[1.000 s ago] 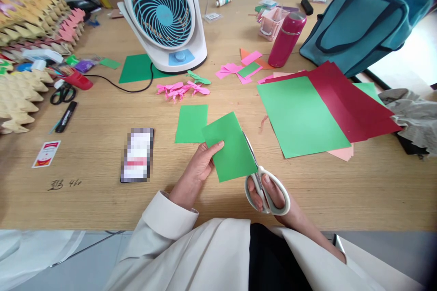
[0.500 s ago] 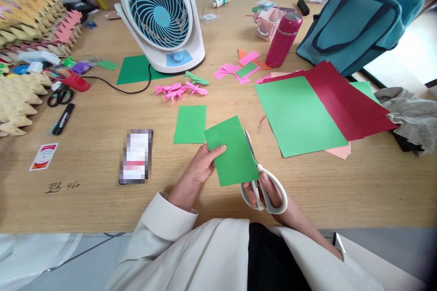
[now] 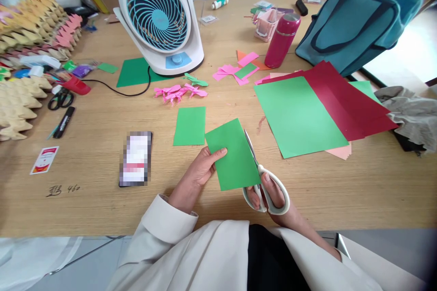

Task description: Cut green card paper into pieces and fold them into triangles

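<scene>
Green sheet (image 3: 235,157) slightly rightward and lower than before, left hand (image 3: 204,163) clamped on it, right hand (image 3: 274,192) around scissors (image 3: 261,169).

Bright, even, slightly cool light fills the frame; the strongest glare sits at the right edge, where a white patch beside the teal fabric bag (image 3: 351,27) is washed out; a pale sheen lies across the large light-green paper sheet (image 3: 302,116) right of centre; shadows are soft, faintly darkening the light-brown wooden tabletop (image 3: 102,209) at lower centre; wide-angle stretching tilts the white plastic fan with blue blades (image 3: 159,19) at upper left; the upper-right corner falls into dark vignetting; coarse pixelation covers the screen of the dark-edged rectangular phone (image 3: 135,159).
</scene>
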Demonstrator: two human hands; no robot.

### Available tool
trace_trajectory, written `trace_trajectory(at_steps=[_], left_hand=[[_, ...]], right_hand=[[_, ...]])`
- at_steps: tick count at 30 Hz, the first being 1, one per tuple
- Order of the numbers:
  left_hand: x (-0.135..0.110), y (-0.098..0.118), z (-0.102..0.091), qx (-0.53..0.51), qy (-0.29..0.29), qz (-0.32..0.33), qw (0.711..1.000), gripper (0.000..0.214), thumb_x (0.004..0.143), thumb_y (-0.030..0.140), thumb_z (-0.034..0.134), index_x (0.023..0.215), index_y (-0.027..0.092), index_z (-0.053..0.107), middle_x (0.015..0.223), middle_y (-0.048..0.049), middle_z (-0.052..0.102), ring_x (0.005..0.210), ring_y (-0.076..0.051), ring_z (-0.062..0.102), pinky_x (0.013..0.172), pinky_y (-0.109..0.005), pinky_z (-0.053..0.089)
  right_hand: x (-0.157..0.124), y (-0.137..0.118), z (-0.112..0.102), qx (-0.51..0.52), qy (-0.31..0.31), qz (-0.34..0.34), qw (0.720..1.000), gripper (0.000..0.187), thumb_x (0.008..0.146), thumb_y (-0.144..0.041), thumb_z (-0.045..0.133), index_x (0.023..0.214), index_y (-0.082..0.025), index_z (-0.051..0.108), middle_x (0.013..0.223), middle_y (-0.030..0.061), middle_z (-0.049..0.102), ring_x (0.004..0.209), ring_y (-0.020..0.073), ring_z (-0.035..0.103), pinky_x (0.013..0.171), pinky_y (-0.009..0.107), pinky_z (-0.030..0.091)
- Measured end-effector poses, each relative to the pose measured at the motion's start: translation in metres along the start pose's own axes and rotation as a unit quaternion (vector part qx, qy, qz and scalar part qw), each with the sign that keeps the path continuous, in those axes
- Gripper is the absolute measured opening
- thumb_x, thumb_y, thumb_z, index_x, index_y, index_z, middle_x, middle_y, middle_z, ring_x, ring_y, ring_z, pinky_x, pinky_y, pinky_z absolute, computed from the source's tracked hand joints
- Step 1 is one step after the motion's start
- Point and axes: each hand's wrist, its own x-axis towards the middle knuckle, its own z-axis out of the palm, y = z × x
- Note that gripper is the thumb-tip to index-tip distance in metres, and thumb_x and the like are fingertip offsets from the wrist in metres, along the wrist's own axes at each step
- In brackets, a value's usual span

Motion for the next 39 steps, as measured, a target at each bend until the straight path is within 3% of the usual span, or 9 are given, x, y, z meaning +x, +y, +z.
trace_trajectory(at_steps=[6, 12, 17, 25, 33, 39], left_hand=[[0.0, 0.0, 0.0, -0.013, -0.001, -0.006, 1.0, 0.037, 0.064, 0.032, 0.088, 0.095, 0.015, 0.077, 0.098, -0.0076, 0.079, 0.089, -0.024, 0.074, 0.083, -0.034, 0.055], [-0.003, 0.002, 0.001, 0.0, -0.017, -0.003, 1.0, 0.035, 0.066, 0.031, 0.087, 0.095, 0.015, 0.077, 0.096, -0.008, 0.079, 0.087, -0.022, 0.073, 0.083, -0.031, 0.055], [-0.004, 0.002, 0.001, 0.01, -0.029, -0.005, 1.0, 0.034, 0.067, 0.032, 0.086, 0.095, 0.015, 0.077, 0.096, -0.0084, 0.079, 0.087, -0.022, 0.073, 0.081, -0.031, 0.054], [-0.003, 0.0, -0.001, -0.002, -0.022, -0.005, 1.0, 0.031, 0.067, 0.029, 0.086, 0.094, 0.017, 0.078, 0.094, -0.0057, 0.079, 0.085, -0.02, 0.072, 0.082, -0.03, 0.054], [-0.005, -0.001, 0.0, 0.017, -0.042, -0.011, 0.999, 0.032, 0.07, 0.031, 0.084, 0.098, 0.016, 0.077, 0.101, -0.0081, 0.078, 0.086, -0.02, 0.072, 0.083, -0.031, 0.054], [-0.005, -0.001, 0.0, 0.022, -0.039, -0.01, 0.999, 0.031, 0.07, 0.031, 0.084, 0.097, 0.015, 0.077, 0.097, -0.0086, 0.078, 0.085, -0.021, 0.073, 0.081, -0.031, 0.055]], right_hand=[[0.0, 0.004, 0.0, 0.001, 0.006, -0.005, 1.0, 0.044, 0.099, -0.057, 0.039, 0.083, -0.022, 0.061, 0.049, -0.0032, 0.05, 0.041, 0.013, 0.042, 0.043, 0.028, 0.034], [0.001, -0.009, 0.002, -0.089, -0.016, -0.008, 0.996, 0.059, 0.101, -0.057, 0.028, 0.063, -0.021, 0.055, 0.054, 0.0021, 0.052, 0.05, 0.0146, 0.048, 0.053, 0.032, 0.037], [0.004, -0.018, 0.004, -0.098, -0.018, -0.016, 0.995, 0.06, 0.101, -0.058, 0.026, 0.061, -0.023, 0.054, 0.055, 0.0023, 0.053, 0.053, 0.0163, 0.051, 0.059, 0.034, 0.04], [0.005, -0.016, 0.003, -0.122, -0.001, 0.002, 0.992, 0.061, 0.098, -0.064, 0.029, 0.055, -0.025, 0.05, 0.047, 0.0005, 0.047, 0.048, 0.0165, 0.045, 0.053, 0.033, 0.039], [0.007, -0.012, -0.001, -0.092, 0.021, 0.019, 0.995, 0.059, 0.096, -0.066, 0.033, 0.061, -0.024, 0.056, 0.051, 0.0014, 0.055, 0.046, 0.0165, 0.052, 0.047, 0.032, 0.04], [0.008, -0.013, -0.001, -0.087, 0.028, 0.025, 0.996, 0.056, 0.096, -0.064, 0.035, 0.06, -0.026, 0.054, 0.048, 0.001, 0.052, 0.044, 0.0164, 0.048, 0.046, 0.033, 0.039]])
